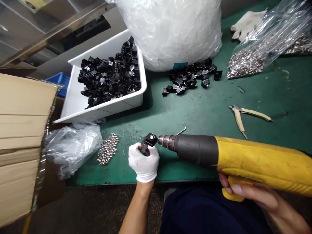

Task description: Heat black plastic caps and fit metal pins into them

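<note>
My left hand (143,162), in a white glove, grips red-handled pliers that clamp a small black plastic part (150,139) with a metal insert on top. My bare right hand (246,191) holds the grip of a yellow and grey heat gun (234,156). Its metal nozzle (167,142) points left and almost touches the black part. A heap of small shiny metal inserts (107,149) lies on the green table just left of my left hand.
A white bin (102,109) full of black parts stands at the back left, a loose pile of black parts (190,78) further right. Also on the table: cream-handled pliers (241,115), a hex key (181,129), plastic bags (246,60), a white glove (246,22). Cardboard box (21,143) at left.
</note>
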### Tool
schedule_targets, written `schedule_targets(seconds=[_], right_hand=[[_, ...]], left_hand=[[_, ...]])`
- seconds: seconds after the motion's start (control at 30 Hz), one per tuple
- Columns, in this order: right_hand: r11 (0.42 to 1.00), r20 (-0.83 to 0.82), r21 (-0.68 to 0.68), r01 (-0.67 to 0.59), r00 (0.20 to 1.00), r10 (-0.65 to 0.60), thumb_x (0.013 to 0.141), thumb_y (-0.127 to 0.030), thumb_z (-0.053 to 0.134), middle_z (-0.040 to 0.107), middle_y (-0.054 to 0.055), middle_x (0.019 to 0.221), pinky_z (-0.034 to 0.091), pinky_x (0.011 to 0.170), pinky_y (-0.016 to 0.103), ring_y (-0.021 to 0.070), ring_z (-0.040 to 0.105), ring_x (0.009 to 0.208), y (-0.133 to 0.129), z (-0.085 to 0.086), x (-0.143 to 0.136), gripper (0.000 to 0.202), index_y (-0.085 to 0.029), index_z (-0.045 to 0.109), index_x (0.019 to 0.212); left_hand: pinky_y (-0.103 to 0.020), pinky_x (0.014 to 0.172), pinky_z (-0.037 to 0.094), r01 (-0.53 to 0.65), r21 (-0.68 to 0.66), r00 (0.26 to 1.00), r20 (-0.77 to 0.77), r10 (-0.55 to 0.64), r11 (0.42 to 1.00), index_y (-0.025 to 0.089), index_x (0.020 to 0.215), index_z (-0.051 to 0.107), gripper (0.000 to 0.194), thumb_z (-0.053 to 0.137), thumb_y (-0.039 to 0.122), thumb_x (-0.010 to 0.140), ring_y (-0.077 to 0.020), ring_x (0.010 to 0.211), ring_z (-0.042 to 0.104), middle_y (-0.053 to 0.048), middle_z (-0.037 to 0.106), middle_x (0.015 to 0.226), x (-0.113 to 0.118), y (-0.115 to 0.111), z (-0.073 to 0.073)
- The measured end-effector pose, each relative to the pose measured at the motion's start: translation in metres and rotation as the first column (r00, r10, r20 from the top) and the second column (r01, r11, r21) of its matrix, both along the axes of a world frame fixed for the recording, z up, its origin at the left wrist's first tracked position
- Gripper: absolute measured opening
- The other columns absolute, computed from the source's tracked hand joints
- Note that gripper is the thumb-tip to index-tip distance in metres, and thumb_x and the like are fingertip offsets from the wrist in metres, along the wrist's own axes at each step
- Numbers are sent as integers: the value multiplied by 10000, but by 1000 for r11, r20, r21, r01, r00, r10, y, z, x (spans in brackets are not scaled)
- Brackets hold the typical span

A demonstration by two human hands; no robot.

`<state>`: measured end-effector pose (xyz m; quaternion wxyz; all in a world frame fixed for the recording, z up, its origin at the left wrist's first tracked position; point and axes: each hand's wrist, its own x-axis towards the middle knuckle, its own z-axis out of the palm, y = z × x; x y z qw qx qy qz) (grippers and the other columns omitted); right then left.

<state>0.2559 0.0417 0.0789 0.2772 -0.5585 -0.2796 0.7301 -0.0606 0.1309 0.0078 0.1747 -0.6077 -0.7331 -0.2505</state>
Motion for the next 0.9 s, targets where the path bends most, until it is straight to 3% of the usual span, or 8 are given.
schedule_targets(seconds=[0.1, 0.2, 0.37, 0.73, 0.9], right_hand=[[992, 21, -62, 110, 994, -109, 821, -411, 657, 719, 93, 876, 593, 869, 432, 305, 711, 910, 0, 3, -2, 191, -241, 739, 847], [989, 20, -88, 122, 993, -120, 809, -422, 669, 737, 105, 952, 587, 894, 437, 319, 711, 955, 0, 6, -3, 206, -236, 749, 846], [991, 46, -57, 119, 992, -116, 785, -429, 699, 708, 80, 824, 607, 852, 414, 290, 705, 850, 3, 8, -5, 193, -242, 746, 794], [990, 71, 3, 139, 988, -139, 769, -452, 739, 724, 99, 830, 624, 846, 447, 318, 716, 849, 5, 14, -8, 213, -240, 750, 764], [990, 66, 22, 140, 988, -141, 771, -467, 732, 718, 99, 813, 632, 812, 443, 315, 713, 831, 6, 9, -6, 244, -226, 760, 801]], left_hand=[[-329, 671, 430, -3, 0, 1000, 3, 3, 1000, 177, 968, 524, 225, 588, 283, 780, -226, 720, 559, -44, 538, 820, 0, 0, 0], [-329, 671, 430, -7, -3, 1000, 7, 7, 1000, 179, 967, 521, 228, 591, 282, 775, -225, 720, 559, -43, 538, 819, 0, 0, -1], [-332, 681, 432, -8, -11, 1000, 13, 8, 1000, 179, 966, 522, 230, 593, 293, 779, -225, 727, 561, -42, 538, 821, 0, 0, -1], [-335, 690, 440, -10, -15, 1000, 15, 11, 1000, 178, 975, 527, 235, 593, 297, 784, -224, 734, 570, -43, 540, 829, -1, 0, -1], [-333, 686, 440, -3, -8, 1000, 10, 3, 1000, 178, 965, 525, 221, 591, 285, 783, -225, 726, 569, -40, 536, 819, 0, 0, -1]])
